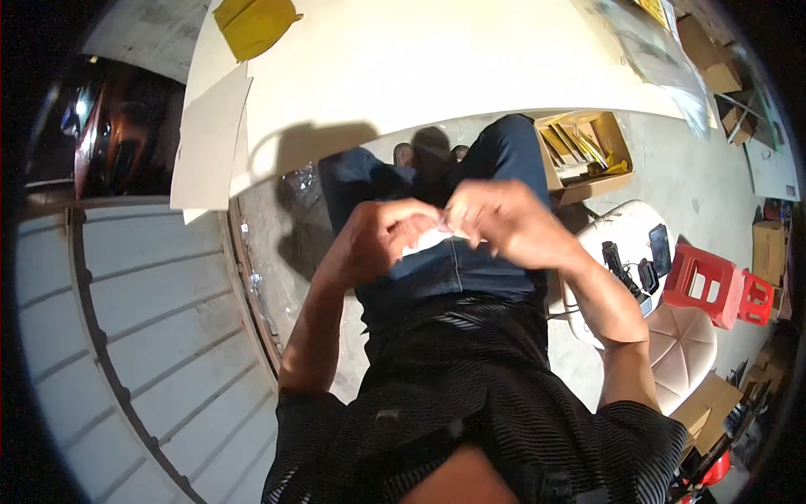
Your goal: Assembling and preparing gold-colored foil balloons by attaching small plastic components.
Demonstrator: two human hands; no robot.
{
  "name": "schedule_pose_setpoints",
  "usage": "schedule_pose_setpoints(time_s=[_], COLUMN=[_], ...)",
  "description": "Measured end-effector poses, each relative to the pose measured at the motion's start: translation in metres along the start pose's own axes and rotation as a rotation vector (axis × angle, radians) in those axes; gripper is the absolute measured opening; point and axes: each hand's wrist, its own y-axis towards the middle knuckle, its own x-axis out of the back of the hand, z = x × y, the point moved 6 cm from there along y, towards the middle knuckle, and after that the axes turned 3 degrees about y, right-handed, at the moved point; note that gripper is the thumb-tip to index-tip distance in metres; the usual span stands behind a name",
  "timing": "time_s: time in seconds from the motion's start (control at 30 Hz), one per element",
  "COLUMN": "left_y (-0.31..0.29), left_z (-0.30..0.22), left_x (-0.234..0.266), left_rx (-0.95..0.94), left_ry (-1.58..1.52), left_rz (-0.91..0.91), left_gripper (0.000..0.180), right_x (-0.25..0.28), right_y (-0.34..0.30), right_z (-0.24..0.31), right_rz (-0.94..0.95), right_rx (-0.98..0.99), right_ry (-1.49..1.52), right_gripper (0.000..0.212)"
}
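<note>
Above my lap, both hands are held close together with their fingers pinched. Between them is a small white piece [428,241], thin and soft-looking, perhaps paper or film; its exact kind cannot be made out. My left hand [388,238] grips it from the left, the fingers curled in. From the right, my right hand [501,220] pinches at the same spot, with its thumb and forefinger almost touching the left fingertips. A pinkish bit [444,227] shows at the meeting point. Motion blurs the fingers, and they cover much of the white piece.
A cream table [403,59] spans ahead, with a yellow flat item [254,27] and cardboard sheets [210,143] at its left. Under its right edge stands an open carton [617,139] of yellow pieces. To my right are a white chair [600,227] bearing a phone [660,250] and a red stool [702,284].
</note>
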Motion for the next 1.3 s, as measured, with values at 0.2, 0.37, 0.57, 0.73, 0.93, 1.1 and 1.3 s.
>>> schedule_pose_setpoints(time_s=[0.2, 0.37, 0.57, 0.73, 0.93, 1.1, 1.3], left_y=[-0.013, -0.033, -0.04, -0.057, -0.048, -0.053, -0.039], left_z=[-0.03, -0.043, -0.042, -0.055, -0.045, -0.058, -0.059], left_x=[0.0, -0.017, -0.008, -0.024, -0.019, -0.021, -0.005], left_rx=[-0.173, -0.056, -0.183, -0.071, -0.052, -0.133, -0.193], left_ry=[-0.496, -0.112, -0.348, -0.316, -0.109, -0.561, -0.262], left_rz=[-0.162, 0.089, -0.284, 0.01, -0.143, -0.066, 0.025], left_gripper=[0.048, 0.024, 0.027, 0.025, 0.029, 0.034, 0.026], right_x=[-0.033, -0.002, -0.052, -0.016, -0.04, -0.029, -0.01], right_y=[-0.022, -0.023, -0.042, -0.035, -0.045, -0.04, -0.025], right_z=[-0.019, 0.012, 0.004, 0.021, 0.016, 0.014, 0.033], right_rz=[0.143, -0.052, 0.167, -0.028, 0.129, -0.063, -0.069], right_rx=[0.02, 0.027, 0.192, 0.173, 0.245, 0.157, 0.079], right_ry=[-0.154, -0.143, -0.196, -0.195, -0.196, -0.168, -0.177], right_gripper=[0.023, 0.025, 0.024, 0.019, 0.02, 0.027, 0.02])
